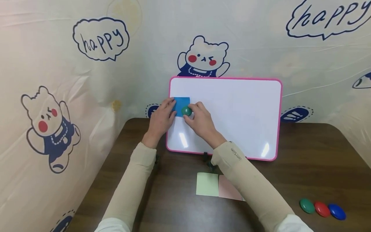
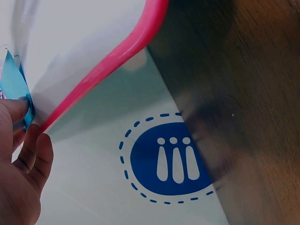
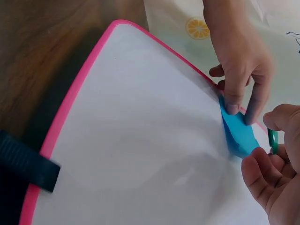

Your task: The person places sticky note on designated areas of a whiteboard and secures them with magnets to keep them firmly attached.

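Observation:
A pink-framed whiteboard (image 1: 232, 112) stands upright on the table, with a blue sticky note (image 1: 182, 102) at its left side. My left hand (image 1: 162, 118) presses the note's left part against the board, thumb and index finger apart on the paper. Between thumb and fingers my right hand (image 1: 201, 120) pinches a round green magnet (image 1: 186, 111) over the note's lower right corner. The right wrist view shows the magnet edge-on and the blue paper (image 3: 239, 133) partly lifted off the board. In the left wrist view, part of the left hand (image 2: 23, 178) is at the pink edge.
A light green note (image 1: 207, 184) and a pink note (image 1: 229, 187) lie on the table, the pink one partly under the right sleeve. Green (image 1: 307, 206), red (image 1: 322, 209) and blue (image 1: 337, 211) magnets lie front right. A black clip (image 3: 30, 161) grips the board's lower edge.

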`<state>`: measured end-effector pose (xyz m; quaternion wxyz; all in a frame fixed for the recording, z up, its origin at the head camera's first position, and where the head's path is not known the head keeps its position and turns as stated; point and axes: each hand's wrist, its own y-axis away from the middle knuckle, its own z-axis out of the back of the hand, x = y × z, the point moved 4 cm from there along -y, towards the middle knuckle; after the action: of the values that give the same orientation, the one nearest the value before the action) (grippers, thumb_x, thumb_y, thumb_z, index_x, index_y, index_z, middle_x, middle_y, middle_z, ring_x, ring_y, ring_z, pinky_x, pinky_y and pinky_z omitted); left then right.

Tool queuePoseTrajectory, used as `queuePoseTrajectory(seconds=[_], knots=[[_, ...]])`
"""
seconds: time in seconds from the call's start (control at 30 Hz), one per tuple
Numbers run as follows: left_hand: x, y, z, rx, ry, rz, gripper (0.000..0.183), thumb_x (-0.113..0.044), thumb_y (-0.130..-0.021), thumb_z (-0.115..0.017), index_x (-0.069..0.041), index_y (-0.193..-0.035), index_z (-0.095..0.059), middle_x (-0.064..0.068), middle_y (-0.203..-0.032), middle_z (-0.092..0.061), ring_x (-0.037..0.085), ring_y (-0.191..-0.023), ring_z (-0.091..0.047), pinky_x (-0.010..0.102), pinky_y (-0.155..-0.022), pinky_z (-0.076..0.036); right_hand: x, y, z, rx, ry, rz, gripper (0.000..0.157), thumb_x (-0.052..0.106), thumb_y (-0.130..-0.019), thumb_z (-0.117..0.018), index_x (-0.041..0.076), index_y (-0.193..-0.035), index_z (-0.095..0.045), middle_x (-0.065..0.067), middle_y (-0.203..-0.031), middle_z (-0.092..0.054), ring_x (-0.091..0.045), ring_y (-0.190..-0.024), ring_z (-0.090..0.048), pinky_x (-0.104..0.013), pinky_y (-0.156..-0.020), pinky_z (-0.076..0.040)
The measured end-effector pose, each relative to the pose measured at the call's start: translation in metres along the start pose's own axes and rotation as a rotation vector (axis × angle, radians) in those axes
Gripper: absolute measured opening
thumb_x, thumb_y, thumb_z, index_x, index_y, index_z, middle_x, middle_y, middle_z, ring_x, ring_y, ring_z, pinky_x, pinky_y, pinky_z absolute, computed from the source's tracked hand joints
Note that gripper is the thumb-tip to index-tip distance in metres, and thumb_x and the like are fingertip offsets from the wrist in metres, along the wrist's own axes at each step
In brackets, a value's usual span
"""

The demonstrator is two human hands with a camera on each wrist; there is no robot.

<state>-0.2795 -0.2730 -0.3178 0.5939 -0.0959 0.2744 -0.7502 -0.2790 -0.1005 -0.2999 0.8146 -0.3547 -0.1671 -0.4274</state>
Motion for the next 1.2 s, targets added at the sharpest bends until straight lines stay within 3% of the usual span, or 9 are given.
queuePoseTrajectory(seconds=[0.37,0.6,1.2], knots=[[0.001,0.000,-0.002,-0.002,-0.013,-0.018,0.051,-0.030,-0.094,-0.059,-0.012,-0.140,-0.047,0.001,-0.146,-0.038,0.024,-0.118,-0.053,0.036,-0.087,-0.049,0.000,-0.025,-0.012,0.026,0.034,-0.032,0.054,0.036,-0.089,-0.066,0.005,-0.130,-0.053,-0.008,-0.114,-0.051,-0.015,-0.096,-0.052,-0.030,-0.090,-0.046],[-0.001,0.000,0.000,-0.016,-0.013,-0.040,0.051,-0.028,-0.093,-0.061,-0.010,-0.139,-0.048,0.003,-0.145,-0.039,0.025,-0.115,-0.055,0.035,-0.086,-0.049,-0.005,-0.034,-0.013,-0.020,0.040,-0.081,0.053,0.039,-0.090,-0.063,0.007,-0.131,-0.051,-0.008,-0.118,-0.054,-0.017,-0.102,-0.053,-0.032,-0.092,-0.045],[0.002,0.000,-0.003,-0.007,-0.032,-0.040,0.050,-0.029,-0.094,-0.059,-0.010,-0.139,-0.048,0.004,-0.145,-0.038,0.024,-0.118,-0.053,0.036,-0.084,-0.050,-0.001,-0.040,-0.022,-0.075,0.181,-0.098,0.048,0.038,-0.090,-0.063,0.006,-0.125,-0.055,-0.007,-0.108,-0.048,-0.017,-0.085,-0.054,-0.032,-0.084,-0.049]])
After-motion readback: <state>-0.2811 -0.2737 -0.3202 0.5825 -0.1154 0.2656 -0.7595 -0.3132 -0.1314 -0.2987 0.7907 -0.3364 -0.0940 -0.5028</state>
